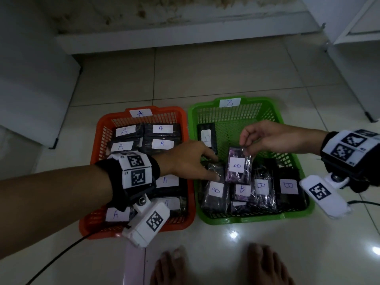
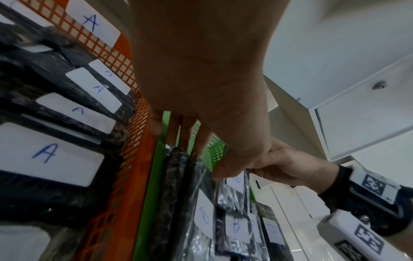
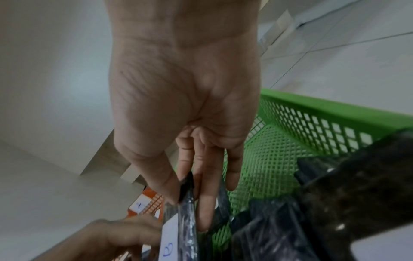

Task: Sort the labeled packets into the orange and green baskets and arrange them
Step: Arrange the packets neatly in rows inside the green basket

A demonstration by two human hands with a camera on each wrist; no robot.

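R hand [image 1: 265, 138] pinches the top edge of a B packet [image 1: 238, 165] between thumb and fingers, holding it upright/tilted over the green basket [image 1: 296, 161]; wrist view shows the thumb and index clamped on the packet's dark top seam [image 3: 186, 185], other fingers straight alongside. L hand [image 1: 185, 161] reaches across from the orange basket [image 1: 98, 130] side into the green one, just left of the pinched packet, fingers extended down onto a dark packet [image 1: 216, 171] w/ no label showing; thumb lies on its near edge. Can't tell if L hand actually grips it or only presses, fingertips mostly hidden. Below the pinch: a row of B-labeled packets [image 1: 242, 189] along the basket's near side, overlapping, some shiny plastic. Beyond and left of the pinch, one packet [image 1: 206, 137] leans at the far-left wall of the green basket, label unclear. Green basket carries a B tag [image 1: 229, 102] on far rim; orange one an A tag [image 1: 140, 113], and holds A-labeled packets [image 1: 160, 128] in rows, left of both hands. Both baskets sit touching, side by side, on tile floor [image 1: 205, 75]. Bare feet [image 1: 263, 266] at the near edge.
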